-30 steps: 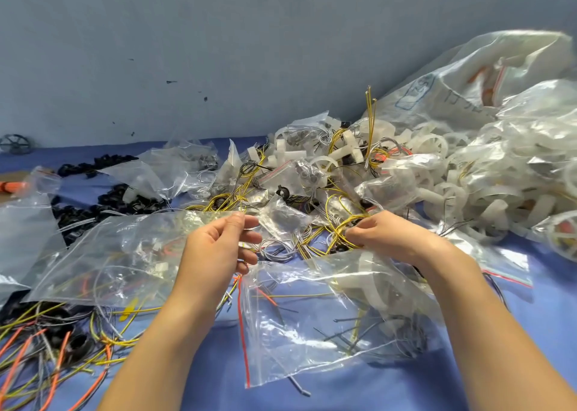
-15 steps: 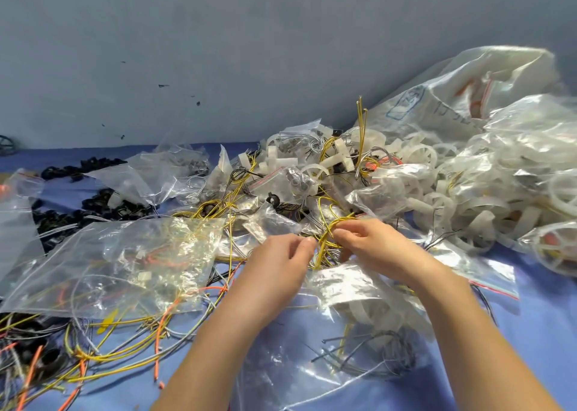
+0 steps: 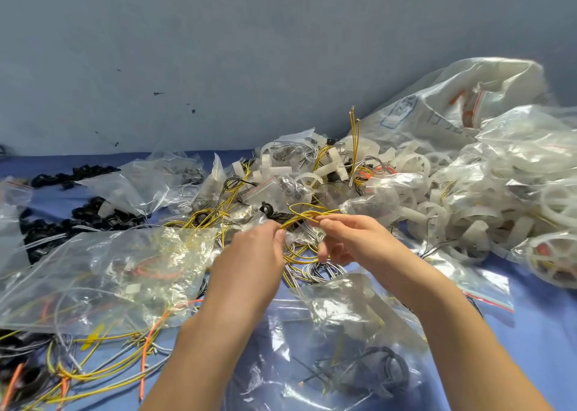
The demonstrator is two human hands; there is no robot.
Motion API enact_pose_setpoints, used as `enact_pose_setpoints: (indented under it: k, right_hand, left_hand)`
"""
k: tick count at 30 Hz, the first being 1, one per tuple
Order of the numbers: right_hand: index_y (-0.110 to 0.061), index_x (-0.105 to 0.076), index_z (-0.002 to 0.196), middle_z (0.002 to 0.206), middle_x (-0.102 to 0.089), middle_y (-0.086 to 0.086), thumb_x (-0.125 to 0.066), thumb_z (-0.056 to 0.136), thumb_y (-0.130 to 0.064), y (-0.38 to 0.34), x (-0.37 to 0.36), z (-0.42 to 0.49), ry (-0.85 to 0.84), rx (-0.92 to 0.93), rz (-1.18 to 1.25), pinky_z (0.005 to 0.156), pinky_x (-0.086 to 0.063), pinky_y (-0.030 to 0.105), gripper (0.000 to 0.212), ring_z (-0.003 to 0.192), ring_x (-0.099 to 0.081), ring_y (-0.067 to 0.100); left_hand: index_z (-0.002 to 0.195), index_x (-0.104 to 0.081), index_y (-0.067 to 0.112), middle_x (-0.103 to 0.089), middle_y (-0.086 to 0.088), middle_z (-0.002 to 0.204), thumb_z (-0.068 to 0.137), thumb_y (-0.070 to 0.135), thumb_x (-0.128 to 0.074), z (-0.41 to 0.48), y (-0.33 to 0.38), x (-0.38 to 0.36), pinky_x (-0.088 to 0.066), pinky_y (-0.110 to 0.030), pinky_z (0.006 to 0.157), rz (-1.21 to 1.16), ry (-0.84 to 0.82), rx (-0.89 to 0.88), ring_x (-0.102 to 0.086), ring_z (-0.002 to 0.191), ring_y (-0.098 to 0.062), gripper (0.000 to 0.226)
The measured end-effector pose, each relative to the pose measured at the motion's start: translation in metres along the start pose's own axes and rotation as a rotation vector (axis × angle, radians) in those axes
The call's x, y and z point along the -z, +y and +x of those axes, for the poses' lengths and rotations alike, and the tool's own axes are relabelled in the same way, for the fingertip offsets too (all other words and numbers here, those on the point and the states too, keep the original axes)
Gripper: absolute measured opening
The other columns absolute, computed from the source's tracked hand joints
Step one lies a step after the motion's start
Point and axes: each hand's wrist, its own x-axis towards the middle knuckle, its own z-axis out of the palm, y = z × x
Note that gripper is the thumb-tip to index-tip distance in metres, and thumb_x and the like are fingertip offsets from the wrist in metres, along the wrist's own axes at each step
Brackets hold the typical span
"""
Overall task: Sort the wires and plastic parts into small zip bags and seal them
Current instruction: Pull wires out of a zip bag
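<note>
A looped bundle of yellow wires (image 3: 304, 215) is stretched between both hands above the blue table. My left hand (image 3: 253, 263) pinches the bundle's left end with thumb and fingertips. My right hand (image 3: 352, 238) pinches its right end, its lower fingers curled over more yellow and grey wire loops (image 3: 312, 267). A clear zip bag holding dark wires (image 3: 337, 348) lies flat beneath my forearms. Another clear zip bag with orange and white parts (image 3: 125, 273) lies to the left.
A heap of white plastic rings and filled bags (image 3: 468, 192) covers the right side, with a large printed sack (image 3: 452, 110) behind. Black plastic parts (image 3: 78, 220) sit far left. Loose yellow and orange wires (image 3: 103, 367) sprawl at the near left. A grey wall stands behind.
My left hand left the left bag and moved right to the yellow wire bundle. Both hands have lifted the bundle and drawn it out between them.
</note>
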Motion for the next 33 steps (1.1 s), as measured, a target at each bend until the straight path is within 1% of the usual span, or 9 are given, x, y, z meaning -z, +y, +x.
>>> enact_pose_setpoints:
  k: [4,7,11,16,22,24,27,30,33]
  right_hand:
    - [-0.016,-0.065,0.118,0.070,-0.067,-0.002,-0.051,0.100,-0.016,-0.009,-0.002,-0.001,0.059,0.072,0.010,0.059,-0.041,0.021,0.023,0.058,-0.052,0.011]
    - [-0.031,-0.066,0.118,0.098,-0.057,-0.004,-0.053,0.099,-0.018,-0.010,0.000,-0.004,0.314,0.344,-0.493,0.074,-0.044,0.018,0.027,0.076,-0.055,0.002]
    - [-0.027,-0.066,0.124,0.122,-0.055,-0.003,-0.050,0.100,-0.017,-0.017,-0.001,-0.011,0.314,0.518,-0.787,0.097,-0.041,0.040,0.031,0.110,-0.052,0.022]
    - [-0.015,-0.072,0.103,0.097,-0.069,-0.009,-0.057,0.098,-0.019,-0.028,0.000,-0.022,0.328,0.628,-0.815,0.098,-0.039,0.042,0.017,0.102,-0.054,0.019]
    - [-0.020,-0.071,0.087,0.083,-0.068,-0.016,-0.058,0.096,-0.020,-0.034,0.000,-0.032,0.401,0.595,-0.848,0.093,-0.042,0.044,0.016,0.096,-0.054,0.020]
    - [-0.023,-0.073,0.090,0.107,-0.067,-0.012,-0.058,0.095,-0.027,-0.038,0.004,-0.037,0.428,0.548,-0.890,0.098,-0.040,0.044,0.016,0.109,-0.052,0.023]
    - [-0.034,-0.074,0.096,0.146,-0.044,-0.008,-0.052,0.090,-0.049,-0.048,0.009,-0.045,0.366,0.461,-0.962,0.109,-0.031,0.040,0.027,0.134,-0.035,0.021]
    - [-0.042,-0.069,0.107,0.150,-0.039,-0.010,-0.046,0.088,-0.056,-0.053,0.007,-0.050,0.273,0.464,-0.999,0.113,-0.026,0.038,0.034,0.139,-0.029,0.017]
    - [-0.043,-0.067,0.113,0.140,-0.049,-0.013,-0.049,0.089,-0.056,-0.051,0.001,-0.049,0.214,0.465,-0.980,0.109,-0.027,0.031,0.032,0.133,-0.034,0.011]
  left_hand:
    - [0.085,-0.053,0.022,-0.059,0.002,0.070,0.102,0.035,-0.040,0.002,-0.007,0.020,-0.049,-0.045,0.068,0.012,0.041,-0.077,-0.057,0.073,-0.029,0.026]
    - [0.096,-0.060,0.026,-0.057,0.007,0.072,0.102,0.030,-0.043,0.003,-0.008,0.032,-0.049,-0.043,0.067,-0.069,0.078,-0.175,-0.056,0.071,-0.023,0.018]
    - [0.110,-0.063,0.028,-0.054,0.019,0.072,0.100,0.024,-0.046,0.003,-0.008,0.047,-0.050,-0.037,0.069,-0.163,0.165,-0.234,-0.053,0.070,-0.010,0.020]
    - [0.110,-0.064,0.033,-0.059,0.020,0.071,0.099,0.028,-0.047,-0.002,-0.008,0.062,-0.040,-0.024,0.058,-0.157,0.245,-0.262,-0.054,0.063,0.005,0.021]
    - [0.102,-0.063,0.031,-0.064,0.014,0.072,0.098,0.034,-0.045,-0.012,-0.010,0.077,-0.049,-0.037,0.063,0.012,0.368,-0.144,-0.061,0.070,-0.020,0.019]
    - [0.101,-0.062,0.031,-0.064,0.012,0.072,0.097,0.036,-0.042,-0.015,-0.012,0.084,-0.048,-0.038,0.062,0.041,0.401,-0.108,-0.062,0.071,-0.025,0.020]
    - [0.099,-0.061,0.031,-0.066,0.011,0.074,0.097,0.038,-0.041,-0.017,-0.011,0.088,-0.048,-0.038,0.062,0.058,0.389,-0.100,-0.063,0.073,-0.025,0.021]
    - [0.099,-0.062,0.029,-0.068,0.010,0.077,0.098,0.035,-0.045,-0.018,-0.006,0.086,-0.051,-0.041,0.065,0.073,0.352,-0.133,-0.065,0.077,-0.026,0.018]
    - [0.101,-0.062,0.030,-0.068,0.010,0.079,0.098,0.037,-0.043,-0.019,-0.002,0.083,-0.052,-0.042,0.066,0.043,0.335,-0.151,-0.064,0.078,-0.026,0.020]
